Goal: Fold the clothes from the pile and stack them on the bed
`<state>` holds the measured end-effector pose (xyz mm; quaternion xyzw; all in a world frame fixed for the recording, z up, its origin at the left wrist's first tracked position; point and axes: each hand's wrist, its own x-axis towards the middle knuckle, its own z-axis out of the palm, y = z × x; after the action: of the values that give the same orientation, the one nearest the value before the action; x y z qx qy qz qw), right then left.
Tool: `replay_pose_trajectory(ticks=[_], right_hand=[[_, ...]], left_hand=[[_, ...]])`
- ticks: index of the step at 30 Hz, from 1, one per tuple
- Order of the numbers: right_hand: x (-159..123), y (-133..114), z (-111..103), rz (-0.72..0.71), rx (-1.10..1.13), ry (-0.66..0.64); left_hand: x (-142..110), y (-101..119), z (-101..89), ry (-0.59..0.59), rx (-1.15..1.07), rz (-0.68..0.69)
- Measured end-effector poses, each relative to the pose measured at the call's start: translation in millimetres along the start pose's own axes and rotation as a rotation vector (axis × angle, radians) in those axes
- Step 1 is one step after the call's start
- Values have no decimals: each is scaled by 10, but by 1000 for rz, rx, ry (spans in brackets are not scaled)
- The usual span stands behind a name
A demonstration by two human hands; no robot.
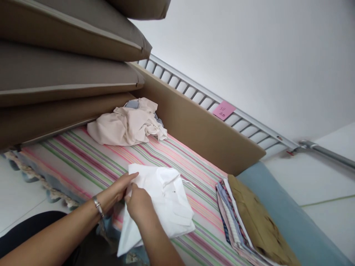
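A white shirt (169,199), folded into a flat bundle with its collar showing, lies at the near edge of the striped cloth (83,166). My left hand (124,186), with a metal bracelet on the wrist, grips the shirt's left edge, thumb on top and fingers underneath. Close beside it, my right hand (138,203) is closed on the same edge, its fingers partly hidden. To the right stands a stack of folded clothes (249,218), an olive garment on top. A crumpled cream garment (130,123) lies farther back, with some blue-grey cloth by it.
Thick brown cushions (69,70) are piled at the upper left. A brown board (199,118) leans along a metal rail (188,88) bearing a pink note (224,110). Pale blue bedding (299,207) shows at right, and a metal pole (330,153) by the wall.
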<state>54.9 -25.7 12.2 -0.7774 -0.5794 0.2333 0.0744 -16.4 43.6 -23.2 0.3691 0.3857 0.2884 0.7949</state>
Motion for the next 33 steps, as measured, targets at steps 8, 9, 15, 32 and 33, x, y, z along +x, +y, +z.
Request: replay_pose_trajectory(ticks=[8, 9, 15, 32, 33], right_hand=[[93, 1308, -623, 249, 419, 440], [136, 1459, -688, 284, 399, 465], [494, 1945, -744, 273, 171, 557], [927, 2160, -747, -30, -116, 466], [928, 2173, -758, -40, -121, 452]], left_hand=[[155, -180, -119, 133, 8, 11], [163, -190, -120, 151, 24, 10], [145, -181, -113, 166, 67, 24], [135, -148, -123, 124, 72, -17], [135, -149, -124, 125, 76, -16]])
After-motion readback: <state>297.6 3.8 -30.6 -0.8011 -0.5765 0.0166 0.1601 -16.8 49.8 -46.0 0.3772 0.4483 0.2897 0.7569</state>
